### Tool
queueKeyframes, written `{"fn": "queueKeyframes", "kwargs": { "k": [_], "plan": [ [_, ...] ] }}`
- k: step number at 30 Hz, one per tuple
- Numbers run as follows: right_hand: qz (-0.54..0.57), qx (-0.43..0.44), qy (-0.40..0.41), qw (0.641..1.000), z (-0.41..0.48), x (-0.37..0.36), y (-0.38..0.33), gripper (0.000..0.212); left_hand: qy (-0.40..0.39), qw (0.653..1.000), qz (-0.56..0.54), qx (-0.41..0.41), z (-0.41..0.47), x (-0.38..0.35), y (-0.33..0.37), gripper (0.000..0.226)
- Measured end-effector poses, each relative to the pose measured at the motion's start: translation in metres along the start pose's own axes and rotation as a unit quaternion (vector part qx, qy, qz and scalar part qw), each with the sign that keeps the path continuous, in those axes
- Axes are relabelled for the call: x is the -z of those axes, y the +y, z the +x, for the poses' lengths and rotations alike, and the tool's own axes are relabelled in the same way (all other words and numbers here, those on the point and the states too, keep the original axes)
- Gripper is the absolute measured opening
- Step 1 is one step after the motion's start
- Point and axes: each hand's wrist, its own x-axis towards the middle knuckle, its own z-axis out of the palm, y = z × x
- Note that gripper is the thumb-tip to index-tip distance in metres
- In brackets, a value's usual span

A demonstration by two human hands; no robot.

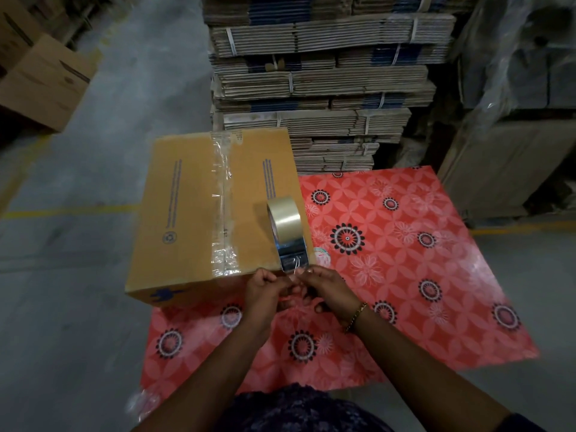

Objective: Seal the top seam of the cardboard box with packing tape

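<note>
A closed brown cardboard box [187,213] lies on a red flowered mat [389,260]. A strip of clear tape [222,201] runs along its top seam from the far edge to the near edge. A roll of clear packing tape [288,232] stands on edge over the box's near right corner. Just in front of the roll, my left hand [265,291] and my right hand [324,285] meet, both pinching the loose end of the tape. A gold bracelet sits on my right wrist.
Strapped bundles of flattened cardboard [311,88] are stacked high just behind the box and mat. More boxes [40,76] stand at the far left on the grey concrete floor. Plastic-wrapped goods [523,88] fill the right side.
</note>
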Motion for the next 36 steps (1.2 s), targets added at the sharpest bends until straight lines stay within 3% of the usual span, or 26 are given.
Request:
{"fn": "queueKeyframes", "kwargs": {
  "k": [7, 13, 20, 24, 28, 32, 36],
  "plan": [
    [-0.055, 0.013, -0.013, 0.998, 0.003, -0.001, -0.002, 0.041, -0.024, 0.999, 0.04, -0.019, 0.006, 0.005, -0.001, 0.031],
    [-0.032, -0.023, -0.085, 0.996, 0.004, 0.012, -0.01, 0.029, -0.054, 0.997, 0.045, -0.023, 0.011, 0.012, 0.0, 0.03],
    [-0.037, -0.056, -0.148, 0.987, 0.008, 0.027, -0.014, 0.026, -0.035, 0.995, 0.075, -0.052, 0.013, 0.016, -0.005, 0.03],
    [-0.171, 0.004, -0.087, 0.981, 0.011, 0.026, -0.01, 0.034, -0.012, 0.99, 0.112, -0.084, 0.017, 0.017, -0.014, 0.034],
    [-0.167, 0.063, 0.0, 0.984, 0.01, 0.018, 0.004, 0.034, 0.004, 0.981, 0.152, -0.117, 0.019, 0.018, -0.023, 0.031],
    [-0.183, 0.065, 0.049, 0.98, 0.014, 0.016, 0.019, 0.032, 0.006, 0.966, 0.215, -0.147, 0.019, 0.027, -0.032, 0.023],
    [-0.327, 0.045, 0.06, 0.942, 0.014, 0.035, 0.025, 0.022, 0.022, 0.955, 0.243, -0.167, 0.018, 0.038, -0.028, 0.018]
  ]
}}
